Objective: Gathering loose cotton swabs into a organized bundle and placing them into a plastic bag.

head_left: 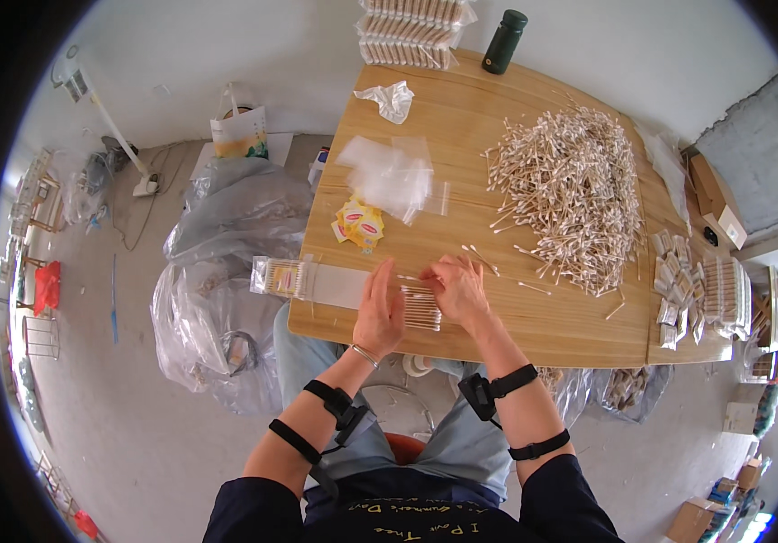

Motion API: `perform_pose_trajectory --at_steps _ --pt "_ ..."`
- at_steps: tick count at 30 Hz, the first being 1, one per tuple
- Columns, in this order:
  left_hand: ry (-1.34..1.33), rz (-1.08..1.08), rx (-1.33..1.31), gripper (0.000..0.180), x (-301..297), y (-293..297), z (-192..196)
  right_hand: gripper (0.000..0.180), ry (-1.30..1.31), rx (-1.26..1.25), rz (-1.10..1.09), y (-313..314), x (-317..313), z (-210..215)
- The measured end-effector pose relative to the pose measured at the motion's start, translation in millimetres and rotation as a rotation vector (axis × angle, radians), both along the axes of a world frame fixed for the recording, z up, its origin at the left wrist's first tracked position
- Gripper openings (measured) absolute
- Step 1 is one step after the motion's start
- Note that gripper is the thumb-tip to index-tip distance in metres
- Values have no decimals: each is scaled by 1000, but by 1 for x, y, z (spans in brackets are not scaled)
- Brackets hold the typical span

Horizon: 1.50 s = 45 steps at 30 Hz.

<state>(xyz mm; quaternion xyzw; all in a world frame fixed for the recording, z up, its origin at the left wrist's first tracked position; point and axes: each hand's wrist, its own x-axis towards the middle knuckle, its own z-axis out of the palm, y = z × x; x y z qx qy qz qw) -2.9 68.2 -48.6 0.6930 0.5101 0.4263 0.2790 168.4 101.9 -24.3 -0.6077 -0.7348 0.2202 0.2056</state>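
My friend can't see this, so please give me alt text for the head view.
A person's left hand and right hand are at a row of cotton swabs on a wooden table. A big heap of loose swabs lies beyond, rightward; clear plastic bags and yellow cards lie left of it.

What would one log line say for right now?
left hand: at swab row's left end | right hand: at its upper right | swab pile: right part of table

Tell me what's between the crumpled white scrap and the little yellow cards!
In the head view, loose see-through plastic bags lie between the crumpled white scrap and the little yellow cards.
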Motion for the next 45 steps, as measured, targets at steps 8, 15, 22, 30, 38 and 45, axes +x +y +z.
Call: perform_pose_trajectory --at_steps 8,15,22,30,38,45 --pt "-538 -32 -204 49 3 16 -8 13 37 70 -45 6 5 1" --pt "-516 -60 -237 47 14 13 -13 20 55 216 -124 2 -1 -16" --pt "-576 -41 -204 43 13 10 -7 24 305 266 -145 -16 1 -23" --pt "-475 -103 -242 52 8 14 -3 30 1021 146 -331 -27 -23 -34" --pt "-618 -128 -281 58 7 14 -7 31 481 244 -173 -31 -14 -19" --pt "-538 -128 -230 52 7 11 1 37 458 189 -136 -37 -16 -14"
